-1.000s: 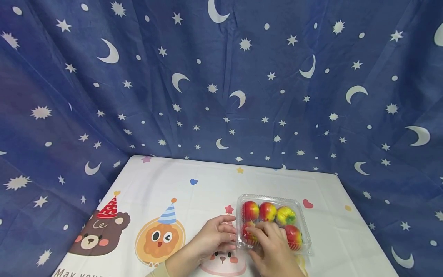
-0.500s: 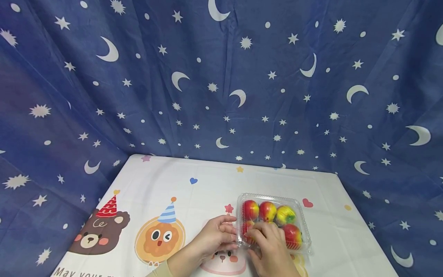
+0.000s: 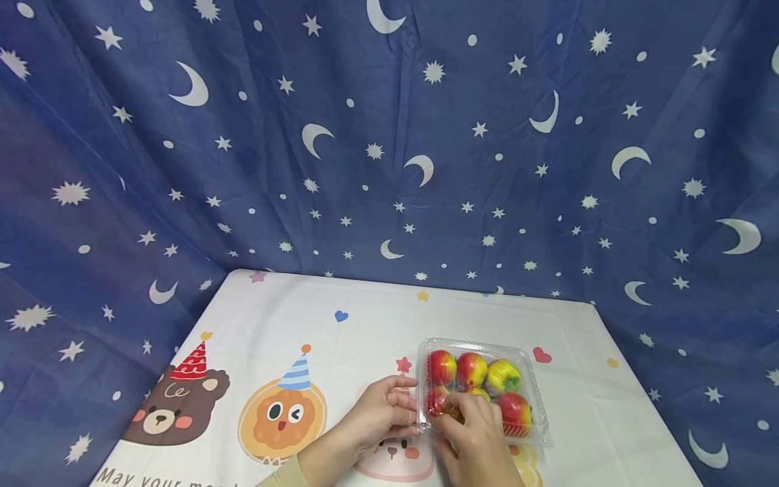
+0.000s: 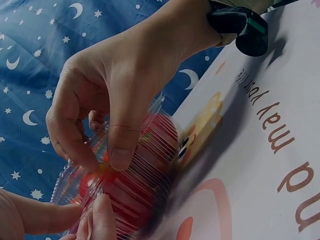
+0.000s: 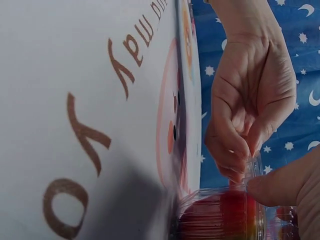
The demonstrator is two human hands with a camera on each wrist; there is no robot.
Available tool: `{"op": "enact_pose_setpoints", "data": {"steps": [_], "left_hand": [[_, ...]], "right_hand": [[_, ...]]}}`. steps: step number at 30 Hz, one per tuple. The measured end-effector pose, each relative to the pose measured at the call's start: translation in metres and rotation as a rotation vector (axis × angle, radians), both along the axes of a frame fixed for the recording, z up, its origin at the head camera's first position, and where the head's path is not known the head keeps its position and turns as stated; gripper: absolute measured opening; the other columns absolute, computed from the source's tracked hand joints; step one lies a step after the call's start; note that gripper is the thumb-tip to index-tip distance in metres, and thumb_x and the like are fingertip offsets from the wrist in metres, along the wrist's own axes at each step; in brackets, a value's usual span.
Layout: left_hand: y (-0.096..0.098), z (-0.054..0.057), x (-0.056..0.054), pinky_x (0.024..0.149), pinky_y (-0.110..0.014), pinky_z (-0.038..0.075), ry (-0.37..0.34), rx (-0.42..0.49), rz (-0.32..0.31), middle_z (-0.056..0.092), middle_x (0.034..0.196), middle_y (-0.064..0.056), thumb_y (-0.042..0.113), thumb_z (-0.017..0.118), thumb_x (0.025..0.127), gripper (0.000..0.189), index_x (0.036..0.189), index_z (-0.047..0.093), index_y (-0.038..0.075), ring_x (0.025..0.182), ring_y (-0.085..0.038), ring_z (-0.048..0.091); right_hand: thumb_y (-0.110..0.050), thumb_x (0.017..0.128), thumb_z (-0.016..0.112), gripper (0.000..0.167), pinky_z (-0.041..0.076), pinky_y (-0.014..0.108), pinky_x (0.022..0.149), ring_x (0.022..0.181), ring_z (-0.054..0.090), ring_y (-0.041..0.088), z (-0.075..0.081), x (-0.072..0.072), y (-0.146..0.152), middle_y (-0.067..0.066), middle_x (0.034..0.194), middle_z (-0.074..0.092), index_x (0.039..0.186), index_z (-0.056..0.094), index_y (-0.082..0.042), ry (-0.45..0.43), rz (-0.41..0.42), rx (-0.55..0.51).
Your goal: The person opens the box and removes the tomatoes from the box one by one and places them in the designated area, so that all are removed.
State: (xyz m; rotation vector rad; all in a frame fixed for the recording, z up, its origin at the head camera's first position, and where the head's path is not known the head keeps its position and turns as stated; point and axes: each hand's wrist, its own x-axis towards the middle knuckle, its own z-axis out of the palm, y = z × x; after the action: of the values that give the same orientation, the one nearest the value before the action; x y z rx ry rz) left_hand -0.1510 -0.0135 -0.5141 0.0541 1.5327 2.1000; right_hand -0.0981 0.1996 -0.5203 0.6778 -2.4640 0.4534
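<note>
A clear plastic clamshell box (image 3: 531, 358) stands on the table, its ribbed lid lying over several red-and-yellow fruits (image 3: 471, 370). One fruit is mostly yellow with a green tip (image 3: 503, 377). My left hand (image 3: 380, 416) is at the box's left side; in the right wrist view that left hand (image 5: 255, 85) pinches the rim (image 5: 255, 170) between thumb and finger. Over the near left part of the box, my right hand (image 3: 477, 436) has curled fingers. The left wrist view has the right hand (image 4: 120, 85) pinching the same edge with thumb and index finger, partly hiding the fruits.
A white cloth (image 3: 292, 304) printed with cartoon faces, hearts and stars covers the table. Behind it and along both sides hangs a blue curtain (image 3: 365, 169) with moons and stars. A black band (image 4: 240, 25) sits on the right wrist.
The right hand's fingers have shifted slightly along the near left edge of the box. The left hand and the box have stayed nearly in place.
</note>
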Motion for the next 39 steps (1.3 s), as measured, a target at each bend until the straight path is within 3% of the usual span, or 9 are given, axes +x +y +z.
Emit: {"op": "enact_pose_setpoints", "data": {"steps": [13,25,29,36,39], "left_hand": [[0.0007,-0.0019,-0.0016,0.068,-0.026,0.066,0.002,0.004,0.000,0.071,0.093,-0.005,-0.015,0.071,0.083,0.067,0.147,0.053,-0.002,0.074,-0.015,0.072],[0.0007,-0.0023,-0.0035,0.071,-0.031,0.068,-0.006,0.005,-0.013,0.069,0.093,-0.006,-0.020,0.069,0.082,0.070,0.148,0.051,-0.002,0.073,-0.016,0.072],[0.0022,-0.0042,-0.0042,0.068,-0.029,0.067,-0.007,-0.011,-0.010,0.069,0.091,-0.005,-0.020,0.071,0.079,0.071,0.145,0.053,0.000,0.071,-0.015,0.071],[0.0033,-0.0047,-0.0048,0.067,-0.028,0.067,-0.003,-0.016,-0.005,0.068,0.090,-0.006,-0.021,0.071,0.078,0.070,0.143,0.055,0.000,0.069,-0.015,0.070],[0.0033,-0.0041,-0.0049,0.066,-0.028,0.066,-0.007,-0.020,-0.006,0.068,0.089,-0.005,-0.021,0.071,0.077,0.071,0.143,0.054,0.000,0.069,-0.014,0.069]], "right_hand": [[-0.019,0.064,0.102,0.031,0.030,0.031,0.089,0.110,0.058,0.017,-0.0022,-0.0003,-0.0011,-0.004,0.117,0.068,0.082,0.079,-0.030,0.048,0.002,0.005],[-0.021,0.068,0.102,0.028,0.030,0.031,0.090,0.111,0.056,0.016,0.0024,0.0006,-0.0022,-0.004,0.118,0.068,0.083,0.080,-0.030,-0.011,-0.023,0.016],[-0.021,0.072,0.098,0.023,0.030,0.033,0.088,0.110,0.056,0.017,0.0013,0.0001,-0.0021,-0.003,0.118,0.069,0.083,0.080,-0.029,-0.001,-0.006,0.000],[-0.021,0.068,0.096,0.025,0.030,0.034,0.086,0.106,0.058,0.019,-0.0025,-0.0046,-0.0026,-0.001,0.116,0.069,0.083,0.078,-0.030,0.110,0.037,-0.019],[-0.022,0.070,0.094,0.022,0.029,0.034,0.087,0.107,0.057,0.020,-0.0037,-0.0047,-0.0035,0.000,0.115,0.069,0.082,0.077,-0.029,0.090,0.033,-0.029]]}}
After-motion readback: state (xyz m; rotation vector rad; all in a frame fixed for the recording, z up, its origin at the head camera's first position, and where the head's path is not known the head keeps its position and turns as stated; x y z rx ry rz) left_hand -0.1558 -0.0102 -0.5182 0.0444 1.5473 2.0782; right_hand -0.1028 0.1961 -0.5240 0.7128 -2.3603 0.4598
